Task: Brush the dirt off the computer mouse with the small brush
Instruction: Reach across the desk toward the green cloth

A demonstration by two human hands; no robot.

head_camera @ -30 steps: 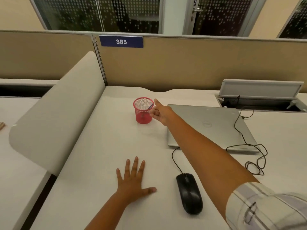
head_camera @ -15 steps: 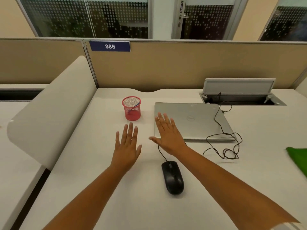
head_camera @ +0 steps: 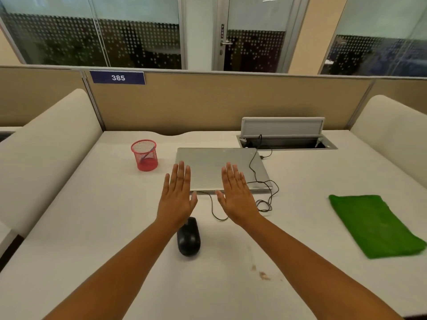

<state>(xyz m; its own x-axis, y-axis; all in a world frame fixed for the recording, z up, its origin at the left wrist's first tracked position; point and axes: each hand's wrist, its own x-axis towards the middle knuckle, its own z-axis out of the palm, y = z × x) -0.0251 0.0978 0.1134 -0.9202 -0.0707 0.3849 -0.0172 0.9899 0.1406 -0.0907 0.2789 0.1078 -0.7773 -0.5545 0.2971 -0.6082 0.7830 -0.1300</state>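
Note:
A black wired computer mouse (head_camera: 189,239) lies on the white desk (head_camera: 97,227), its front end partly hidden by my left wrist. A thin blue-handled tool, likely the small brush (head_camera: 147,152), leans inside a red mesh cup (head_camera: 144,154) at the back left. My left hand (head_camera: 176,197) and my right hand (head_camera: 236,197) are held flat above the desk, palms down, fingers extended and close together. Both are empty. They hover side by side just beyond the mouse, over the near edge of the laptop.
A closed silver laptop (head_camera: 215,165) lies behind the hands, with the mouse cable (head_camera: 263,195) coiled at its right. A folded green cloth (head_camera: 372,225) sits at the right. An open cable hatch (head_camera: 283,132) is at the back. Brown specks (head_camera: 262,274) mark the desk near the front.
My right hand left the red cup and drew back beside my left hand. My left hand lifted off the desk. The view widened to the right, showing the green cloth.

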